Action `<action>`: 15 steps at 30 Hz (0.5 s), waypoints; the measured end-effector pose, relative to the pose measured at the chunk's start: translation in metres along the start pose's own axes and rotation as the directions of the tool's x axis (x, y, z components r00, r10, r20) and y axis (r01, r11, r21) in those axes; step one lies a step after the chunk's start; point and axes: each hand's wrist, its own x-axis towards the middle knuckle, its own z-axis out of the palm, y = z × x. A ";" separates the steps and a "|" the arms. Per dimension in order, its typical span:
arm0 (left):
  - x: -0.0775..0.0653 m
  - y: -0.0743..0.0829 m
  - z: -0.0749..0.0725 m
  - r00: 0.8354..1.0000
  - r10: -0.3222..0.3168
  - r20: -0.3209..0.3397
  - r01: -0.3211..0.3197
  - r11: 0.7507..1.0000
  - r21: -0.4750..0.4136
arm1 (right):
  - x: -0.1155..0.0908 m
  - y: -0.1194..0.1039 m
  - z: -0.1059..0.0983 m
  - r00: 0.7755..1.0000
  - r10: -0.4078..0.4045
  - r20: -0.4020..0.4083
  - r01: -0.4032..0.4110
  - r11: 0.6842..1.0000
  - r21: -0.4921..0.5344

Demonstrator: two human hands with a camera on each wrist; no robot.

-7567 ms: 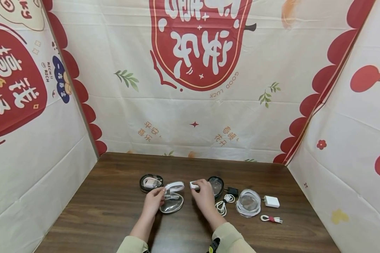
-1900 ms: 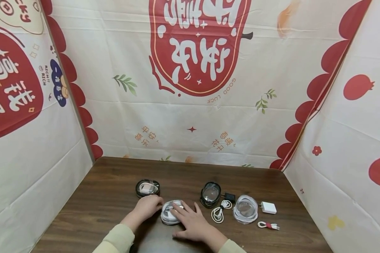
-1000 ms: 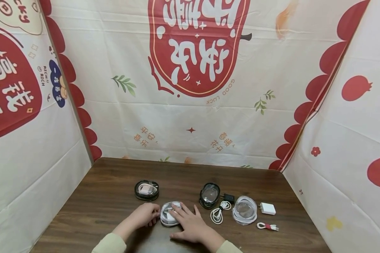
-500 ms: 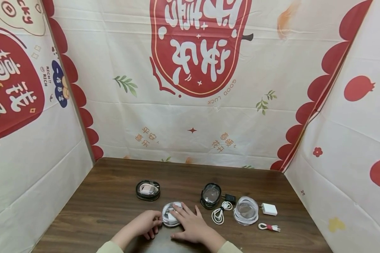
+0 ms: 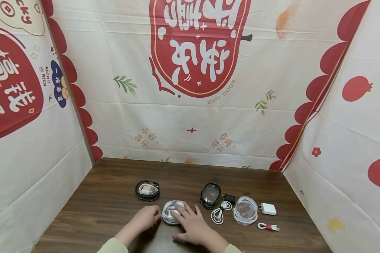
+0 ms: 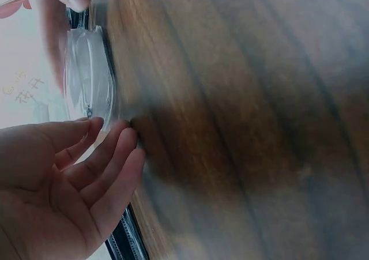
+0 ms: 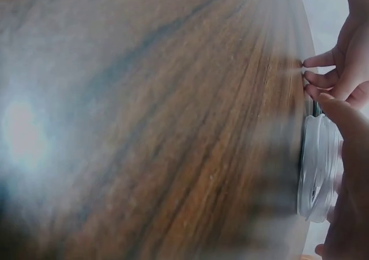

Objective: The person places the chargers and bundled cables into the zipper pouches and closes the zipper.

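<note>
A clear oval zip case [image 5: 167, 217] with pale edging lies near the table's front middle, a white charger and cable visible inside. My right hand [image 5: 194, 226] rests on its top from the right with fingers spread and straight, covering part of it. At its left end is my left hand [image 5: 148, 217]; in the left wrist view, the thumb and index finger of that hand [image 6: 69, 185] pinch the zipper pull at the end of the case [image 6: 89, 70]. The right wrist view shows the case [image 7: 316, 168] lying flat under the right hand [image 7: 356, 173].
A black-edged case [image 5: 147, 190] with a pink charger lies behind. To the right are another black-edged case [image 5: 210, 195], a black charger [image 5: 229, 199], a tied white cable [image 5: 221, 213], a clear round case [image 5: 245, 211], a white charger [image 5: 268, 208] and a short cable [image 5: 268, 227].
Earlier the left hand held the case's lid up and the right hand held the white charger. Now the charger is inside, the lid is down, and the left hand has shifted about the case's left end.
</note>
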 end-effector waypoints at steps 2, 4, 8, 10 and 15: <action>0.004 0.000 0.000 1.000 0.007 -0.024 -0.007 0.999 0.035 | 0.001 0.001 -0.002 1.000 -0.016 -0.010 0.016 1.000 -0.013; 0.009 0.000 -0.001 0.999 0.003 -0.035 -0.001 0.999 0.051 | 0.002 0.003 -0.003 0.999 -0.027 -0.021 0.027 0.999 -0.031; 0.017 0.001 -0.001 0.999 -0.013 -0.047 0.016 0.997 0.070 | 0.008 0.005 -0.005 0.999 -0.031 -0.030 0.029 0.998 -0.059; 0.020 0.001 -0.001 0.999 -0.017 -0.051 0.022 0.996 0.082 | 0.011 0.006 -0.006 1.000 -0.021 -0.011 0.021 0.998 -0.052; 0.022 0.001 -0.003 0.999 -0.006 -0.047 0.010 0.996 0.086 | 0.013 0.006 -0.003 0.999 0.008 0.048 -0.008 1.000 -0.011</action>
